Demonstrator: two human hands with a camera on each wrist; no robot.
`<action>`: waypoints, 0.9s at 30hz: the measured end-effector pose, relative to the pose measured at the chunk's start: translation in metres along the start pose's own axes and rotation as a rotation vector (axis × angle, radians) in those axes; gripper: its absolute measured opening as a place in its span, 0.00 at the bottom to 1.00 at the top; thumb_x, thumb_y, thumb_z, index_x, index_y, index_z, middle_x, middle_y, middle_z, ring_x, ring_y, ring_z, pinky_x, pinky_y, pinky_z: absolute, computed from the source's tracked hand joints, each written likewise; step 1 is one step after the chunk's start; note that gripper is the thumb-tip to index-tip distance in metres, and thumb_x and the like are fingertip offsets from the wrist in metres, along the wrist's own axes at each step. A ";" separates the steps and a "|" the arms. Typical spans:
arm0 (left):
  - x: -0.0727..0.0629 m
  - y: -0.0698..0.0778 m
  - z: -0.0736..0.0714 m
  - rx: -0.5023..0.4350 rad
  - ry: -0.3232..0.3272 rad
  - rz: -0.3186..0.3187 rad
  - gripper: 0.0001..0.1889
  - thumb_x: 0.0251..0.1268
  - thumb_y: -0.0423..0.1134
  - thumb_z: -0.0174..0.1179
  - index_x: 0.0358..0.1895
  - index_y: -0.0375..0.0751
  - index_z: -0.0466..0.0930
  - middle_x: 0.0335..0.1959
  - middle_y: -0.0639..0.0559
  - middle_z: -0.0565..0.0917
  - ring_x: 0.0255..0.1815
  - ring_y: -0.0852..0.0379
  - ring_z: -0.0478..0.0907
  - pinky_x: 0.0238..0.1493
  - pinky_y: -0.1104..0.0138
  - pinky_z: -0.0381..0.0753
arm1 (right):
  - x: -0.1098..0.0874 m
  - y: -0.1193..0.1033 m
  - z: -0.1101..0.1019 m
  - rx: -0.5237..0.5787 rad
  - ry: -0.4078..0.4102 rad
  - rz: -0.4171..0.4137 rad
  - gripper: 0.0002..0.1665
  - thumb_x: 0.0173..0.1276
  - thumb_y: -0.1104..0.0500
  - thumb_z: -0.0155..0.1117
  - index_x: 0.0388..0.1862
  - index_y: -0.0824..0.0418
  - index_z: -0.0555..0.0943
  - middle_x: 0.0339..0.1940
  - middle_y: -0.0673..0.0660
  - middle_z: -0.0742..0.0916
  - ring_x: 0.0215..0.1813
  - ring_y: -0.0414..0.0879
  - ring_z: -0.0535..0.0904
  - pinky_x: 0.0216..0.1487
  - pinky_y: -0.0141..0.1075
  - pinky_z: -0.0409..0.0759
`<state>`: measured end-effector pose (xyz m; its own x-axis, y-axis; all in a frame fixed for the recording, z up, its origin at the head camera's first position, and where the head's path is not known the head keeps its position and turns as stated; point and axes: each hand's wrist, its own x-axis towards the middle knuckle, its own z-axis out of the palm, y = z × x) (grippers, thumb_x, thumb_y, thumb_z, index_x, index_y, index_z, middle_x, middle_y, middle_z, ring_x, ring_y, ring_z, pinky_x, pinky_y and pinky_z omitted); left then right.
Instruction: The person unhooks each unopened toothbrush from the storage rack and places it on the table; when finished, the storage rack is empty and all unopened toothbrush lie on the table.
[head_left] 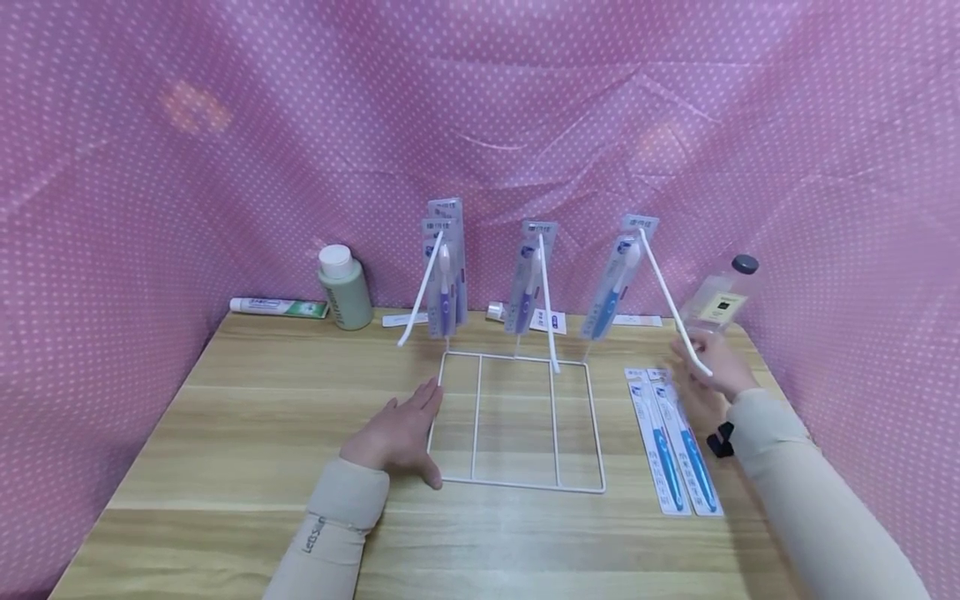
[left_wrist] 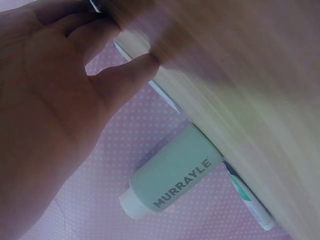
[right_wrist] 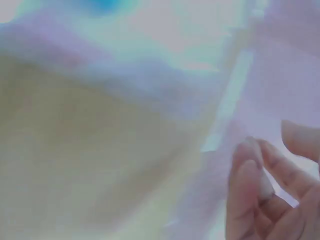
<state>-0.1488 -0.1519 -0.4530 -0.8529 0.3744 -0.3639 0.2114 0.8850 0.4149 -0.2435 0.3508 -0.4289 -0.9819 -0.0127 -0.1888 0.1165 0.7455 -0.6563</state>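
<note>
A white wire rack (head_left: 517, 483) stands on the table, its three hooks rising toward me. My left hand (head_left: 401, 429) rests at the base's left side, fingers spread and thumb by the front corner. My right hand (head_left: 716, 362), fingers loosely bent, is beside the tip of the right hook (head_left: 675, 321); I see nothing clearly held. A packaged blue toothbrush (head_left: 618, 279) hangs on that hook, a purple one (head_left: 528, 283) on the middle hook, and purple toothbrush packs (head_left: 442, 283) on the left one. Two blue toothbrush packs (head_left: 660, 450) lie side by side near my right forearm.
A green bottle (head_left: 348, 292) with a white cap and a toothpaste tube (head_left: 277, 307) stand and lie at the back left. Behind the right hand is a clear bottle (head_left: 716, 304) with a black cap. A pink dotted cloth (head_left: 480, 108) surrounds the table.
</note>
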 end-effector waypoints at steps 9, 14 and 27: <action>-0.002 0.002 -0.001 0.011 -0.007 -0.014 0.77 0.34 0.54 0.89 0.86 0.34 0.45 0.89 0.40 0.45 0.89 0.42 0.46 0.86 0.38 0.48 | 0.001 -0.110 -0.035 0.767 0.204 -0.334 0.23 0.81 0.49 0.63 0.60 0.67 0.81 0.42 0.46 0.91 0.41 0.38 0.87 0.46 0.30 0.90; -0.002 0.003 -0.002 0.004 -0.006 -0.015 0.77 0.34 0.53 0.89 0.86 0.33 0.45 0.89 0.40 0.44 0.89 0.41 0.46 0.86 0.37 0.48 | 0.004 -0.141 -0.035 1.298 -0.020 -0.553 0.13 0.84 0.58 0.58 0.58 0.65 0.80 0.51 0.58 0.86 0.53 0.48 0.83 0.60 0.35 0.85; -0.001 0.003 -0.001 0.000 -0.004 -0.012 0.76 0.34 0.53 0.89 0.86 0.34 0.46 0.89 0.40 0.45 0.89 0.42 0.47 0.86 0.38 0.48 | 0.009 -0.154 -0.022 1.278 -0.038 -0.519 0.10 0.81 0.59 0.62 0.56 0.59 0.83 0.48 0.53 0.88 0.51 0.45 0.82 0.53 0.32 0.84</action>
<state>-0.1481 -0.1502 -0.4504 -0.8535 0.3652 -0.3718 0.2018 0.8893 0.4103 -0.2738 0.2504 -0.3133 -0.9522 -0.1321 0.2754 -0.1832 -0.4742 -0.8611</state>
